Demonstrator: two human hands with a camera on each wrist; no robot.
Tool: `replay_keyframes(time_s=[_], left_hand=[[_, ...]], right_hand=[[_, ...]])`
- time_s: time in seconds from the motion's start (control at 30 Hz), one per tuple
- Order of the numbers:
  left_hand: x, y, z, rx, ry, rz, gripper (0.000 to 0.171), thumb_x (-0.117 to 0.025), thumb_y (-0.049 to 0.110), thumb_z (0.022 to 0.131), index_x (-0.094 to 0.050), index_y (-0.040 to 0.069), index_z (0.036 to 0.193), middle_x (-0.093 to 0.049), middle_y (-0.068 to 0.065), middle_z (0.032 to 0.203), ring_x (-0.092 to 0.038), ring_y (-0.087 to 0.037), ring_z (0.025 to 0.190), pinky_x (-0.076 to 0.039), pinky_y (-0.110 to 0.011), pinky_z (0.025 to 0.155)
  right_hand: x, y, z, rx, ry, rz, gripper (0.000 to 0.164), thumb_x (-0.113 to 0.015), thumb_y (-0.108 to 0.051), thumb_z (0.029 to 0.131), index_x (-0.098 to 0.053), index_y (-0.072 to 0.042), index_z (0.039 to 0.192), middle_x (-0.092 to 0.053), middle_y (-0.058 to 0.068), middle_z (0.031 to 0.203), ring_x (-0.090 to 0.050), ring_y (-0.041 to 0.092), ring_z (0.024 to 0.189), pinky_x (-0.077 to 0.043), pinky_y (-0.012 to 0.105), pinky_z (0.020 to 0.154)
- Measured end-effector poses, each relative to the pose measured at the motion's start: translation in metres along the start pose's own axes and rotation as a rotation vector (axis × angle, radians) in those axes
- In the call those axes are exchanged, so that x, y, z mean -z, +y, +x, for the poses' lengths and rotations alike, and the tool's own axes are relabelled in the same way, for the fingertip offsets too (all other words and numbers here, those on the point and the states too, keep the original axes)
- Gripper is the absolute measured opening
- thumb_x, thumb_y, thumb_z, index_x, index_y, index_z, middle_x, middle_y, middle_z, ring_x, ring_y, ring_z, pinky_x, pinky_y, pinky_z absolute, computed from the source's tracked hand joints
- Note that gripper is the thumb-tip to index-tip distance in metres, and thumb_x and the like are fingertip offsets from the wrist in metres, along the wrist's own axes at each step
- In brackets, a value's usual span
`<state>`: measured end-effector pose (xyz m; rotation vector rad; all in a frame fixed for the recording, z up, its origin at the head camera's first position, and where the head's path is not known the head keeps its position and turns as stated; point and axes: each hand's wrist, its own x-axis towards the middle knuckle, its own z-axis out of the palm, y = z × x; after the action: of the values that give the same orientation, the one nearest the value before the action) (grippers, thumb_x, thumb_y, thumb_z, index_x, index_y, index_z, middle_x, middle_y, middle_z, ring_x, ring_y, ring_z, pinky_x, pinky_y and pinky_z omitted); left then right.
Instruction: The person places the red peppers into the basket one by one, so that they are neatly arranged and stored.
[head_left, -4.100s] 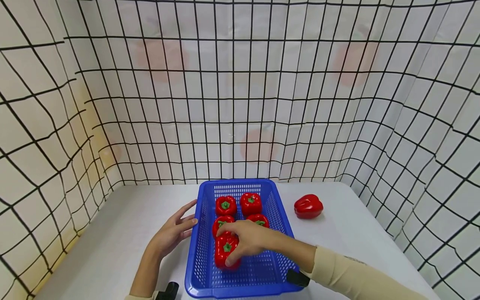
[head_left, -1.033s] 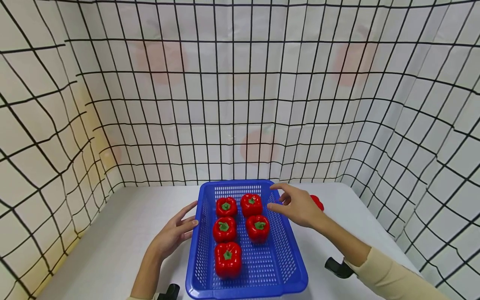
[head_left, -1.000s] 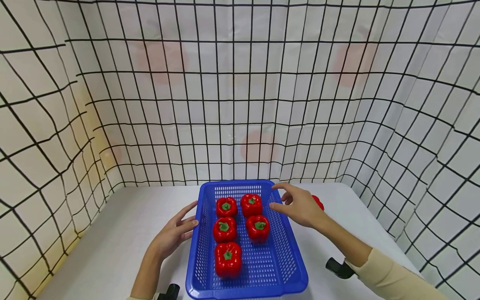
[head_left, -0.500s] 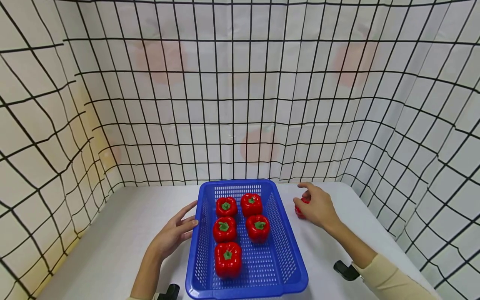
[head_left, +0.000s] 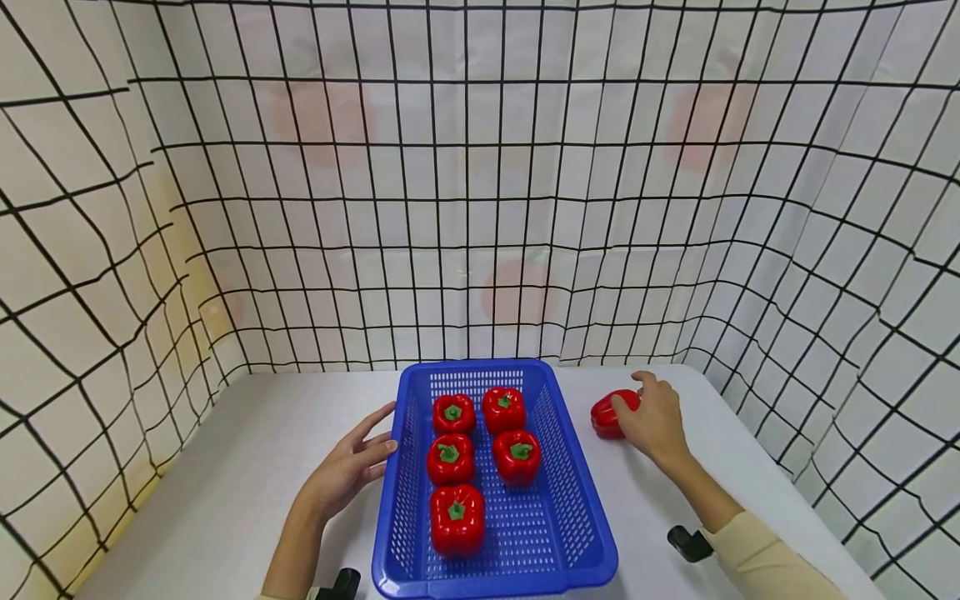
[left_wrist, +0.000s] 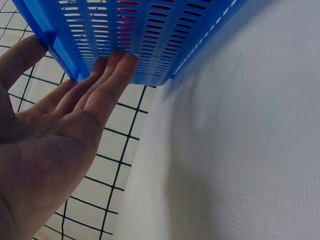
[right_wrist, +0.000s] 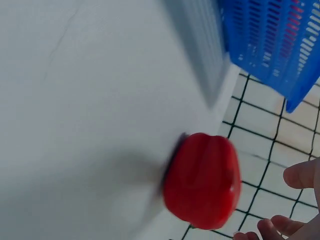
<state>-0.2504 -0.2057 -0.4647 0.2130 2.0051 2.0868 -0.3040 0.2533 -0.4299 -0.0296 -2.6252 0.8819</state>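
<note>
A red bell pepper (head_left: 609, 415) lies on its side on the white table, right of the blue basket (head_left: 532, 542). My right hand (head_left: 658, 423) hovers over the pepper's right end, thumb and forefinger spread apart. In the right wrist view a gap shows between the bell pepper (right_wrist: 202, 180) and the fingers. My left hand (head_left: 341, 467) rests against the basket's left side with extended fingers. The left wrist view shows those fingertips (left_wrist: 127, 62) at the slotted wall. Inside the basket several red bell peppers stand with green stems up, three down the left and two at the right.
The white table (head_left: 247, 467) reaches back to a black grid net (head_left: 465, 200) hung over white sheeting on the back and both sides. The basket's raised rim (head_left: 573, 442) stands between its contents and the loose pepper.
My right hand let go of the near-left pepper in the basket, then moved right past the rim to the loose pepper. My left hand stayed at the basket's side.
</note>
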Motion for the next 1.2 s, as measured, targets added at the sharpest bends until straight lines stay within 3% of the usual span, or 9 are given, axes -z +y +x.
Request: replay_keyframes(time_s=[0.2, 0.47, 0.67, 0.9, 1.2], left_hand=[[0.0, 0.001, 0.0, -0.002, -0.005, 0.001, 0.078, -0.066, 0.025, 0.098, -0.022, 0.029, 0.162, -0.041, -0.019, 0.159, -0.058, -0.036, 0.132, -0.052, -0.045, 0.104], [-0.001, -0.001, 0.0, -0.003, 0.002, 0.01, 0.078, -0.067, 0.025, 0.098, -0.023, 0.03, 0.162, -0.04, -0.018, 0.16, -0.058, -0.037, 0.132, -0.052, -0.046, 0.104], [-0.001, -0.002, 0.0, -0.002, 0.01, 0.005, 0.078, -0.067, 0.025, 0.097, -0.024, 0.031, 0.162, -0.04, -0.019, 0.16, -0.059, -0.037, 0.132, -0.053, -0.046, 0.103], [-0.001, 0.0, 0.0, 0.004, 0.008, -0.001, 0.078, -0.067, 0.024, 0.097, -0.023, 0.03, 0.162, -0.04, -0.019, 0.16, -0.059, -0.037, 0.132, -0.053, -0.046, 0.103], [0.0, 0.0, 0.0, -0.002, 0.005, 0.002, 0.078, -0.067, 0.024, 0.098, -0.023, 0.029, 0.162, -0.04, -0.02, 0.16, -0.059, -0.037, 0.132, -0.053, -0.046, 0.103]], right_hand=[[-0.006, 0.014, 0.003, -0.074, -0.009, 0.007, 0.059, -0.058, -0.025, 0.097, -0.041, 0.008, 0.143, -0.052, 0.036, 0.126, -0.046, 0.048, 0.118, -0.049, 0.063, 0.092], [-0.015, 0.029, 0.005, -0.112, -0.021, 0.013, 0.062, -0.054, -0.028, 0.1, -0.034, -0.004, 0.153, -0.056, 0.041, 0.127, -0.056, 0.054, 0.113, -0.05, 0.066, 0.09], [-0.018, 0.036, 0.009, -0.16, -0.088, 0.008, 0.062, -0.049, -0.032, 0.102, -0.029, -0.007, 0.156, -0.05, 0.04, 0.139, -0.052, 0.058, 0.122, -0.046, 0.07, 0.098], [-0.018, 0.041, 0.012, -0.229, -0.214, 0.021, 0.066, -0.045, -0.036, 0.104, -0.021, -0.011, 0.16, -0.034, 0.037, 0.154, -0.038, 0.062, 0.135, -0.038, 0.073, 0.107], [-0.018, 0.041, 0.014, -0.281, -0.31, 0.063, 0.072, -0.046, -0.04, 0.104, -0.013, -0.008, 0.161, -0.025, 0.037, 0.158, -0.028, 0.062, 0.141, -0.032, 0.074, 0.11]])
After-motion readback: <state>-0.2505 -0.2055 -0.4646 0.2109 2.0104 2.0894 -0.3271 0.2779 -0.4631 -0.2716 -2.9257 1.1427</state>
